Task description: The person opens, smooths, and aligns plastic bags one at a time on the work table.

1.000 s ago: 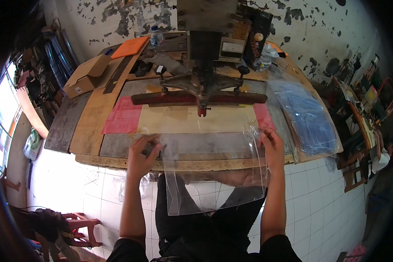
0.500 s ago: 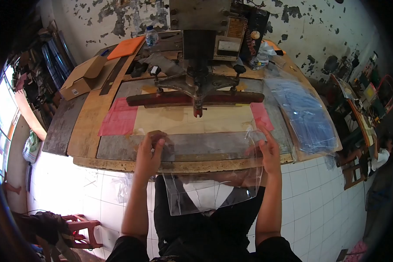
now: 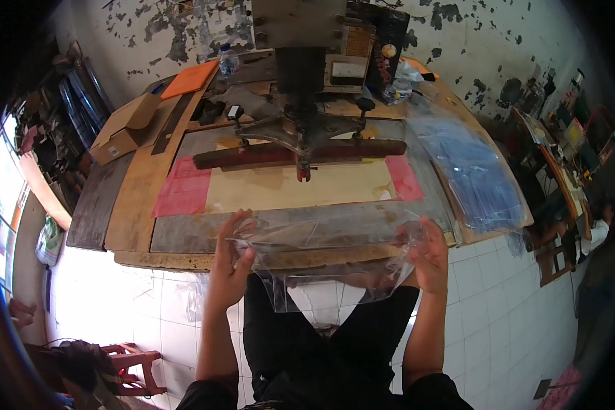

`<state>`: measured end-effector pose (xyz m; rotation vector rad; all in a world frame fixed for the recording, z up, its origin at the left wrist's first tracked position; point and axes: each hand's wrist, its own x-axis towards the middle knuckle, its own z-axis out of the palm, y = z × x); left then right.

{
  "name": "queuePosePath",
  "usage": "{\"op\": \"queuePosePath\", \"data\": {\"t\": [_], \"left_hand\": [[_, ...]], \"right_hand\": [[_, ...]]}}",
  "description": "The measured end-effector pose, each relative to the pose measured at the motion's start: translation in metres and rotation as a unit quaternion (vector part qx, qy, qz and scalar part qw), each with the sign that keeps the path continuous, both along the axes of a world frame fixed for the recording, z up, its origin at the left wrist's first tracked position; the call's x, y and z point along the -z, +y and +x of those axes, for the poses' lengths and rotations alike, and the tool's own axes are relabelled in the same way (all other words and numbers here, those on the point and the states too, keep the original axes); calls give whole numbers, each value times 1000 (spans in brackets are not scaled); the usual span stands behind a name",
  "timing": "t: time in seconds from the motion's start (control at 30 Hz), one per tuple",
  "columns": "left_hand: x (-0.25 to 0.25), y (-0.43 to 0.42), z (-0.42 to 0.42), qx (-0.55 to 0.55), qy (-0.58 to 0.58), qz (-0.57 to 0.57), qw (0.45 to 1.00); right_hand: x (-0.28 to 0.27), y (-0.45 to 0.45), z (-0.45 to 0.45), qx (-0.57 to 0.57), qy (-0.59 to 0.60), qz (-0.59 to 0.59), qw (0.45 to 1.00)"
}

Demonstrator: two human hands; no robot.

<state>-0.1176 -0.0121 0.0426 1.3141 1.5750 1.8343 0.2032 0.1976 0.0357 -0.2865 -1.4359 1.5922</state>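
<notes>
A clear plastic sheet or pouch (image 3: 328,277) spans the gap between my two hands, over the table's front edge and my lap. At its left side, my left hand (image 3: 233,263) is closed on the plastic, thumb and fingers near its upper corner. My right hand (image 3: 427,256) has its fingers curled round the opposite end. Beyond them lies a cream-coloured sheet (image 3: 253,191) with pink pieces (image 3: 183,186) at its ends. Above that sheet hangs the long dark bar (image 3: 253,156) of a press.
A stack of bluish clear plastic (image 3: 475,178) lies on the table's right side. Farther left are a cardboard box (image 3: 124,130) and an orange folder (image 3: 188,80). A bottle (image 3: 228,60) stands at the back. A red stool (image 3: 140,365) is on the floor, and another person's hand (image 3: 22,312) shows far left.
The plastic's lower edge has risen toward the table and the sheet has bunched between my hands. My right hand has moved slightly lower and outward. The view has shifted a little.
</notes>
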Motion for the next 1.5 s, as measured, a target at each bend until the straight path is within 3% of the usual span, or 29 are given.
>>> {"op": "queuePosePath", "data": {"t": [0.03,0.1,0.2,0.33,0.43,0.53,0.73,0.8,0.83,0.9,0.97,1.07,1.17,1.23,1.5], "left_hand": [[1,-2,-4,2,1,0,1000],[1,-8,-13,21,-1,17,1000],[-3,-12,-9,45,-90,56,993],[-4,-19,-5,87,-109,128,982],[-3,-26,-2,33,-141,122,982],[-3,-38,1,9,-222,54,973],[-8,-49,0,118,-118,33,985],[-2,-53,0,22,-126,-32,991],[1,-56,1,24,-122,-34,992],[4,-63,2,-4,-220,-89,971],[-2,-61,8,-3,-192,-84,978],[-4,-60,7,84,-155,-45,983],[14,-64,-5,69,-136,26,988],[16,-73,-20,63,-15,17,998],[-5,-62,-4,-6,-13,38,999]], "right_hand": [[-3,2,3,2,1,0,1000],[-11,9,9,-25,-63,179,981],[-25,0,5,0,-102,214,971],[-37,-13,5,11,-82,150,985],[-42,-13,8,-10,-134,192,972],[-44,-23,0,-1,-76,186,980],[-46,-25,2,12,-10,168,986],[-44,-24,5,21,-7,175,984],[-43,-24,6,24,-3,173,985],[-41,-25,7,33,24,179,983],[-41,-23,9,27,-1,207,978],[-50,-26,13,2,-52,227,972],[-52,-29,17,-18,-83,216,973],[-52,-31,18,-19,-89,212,973],[-49,-28,15,17,-34,256,966]]}}
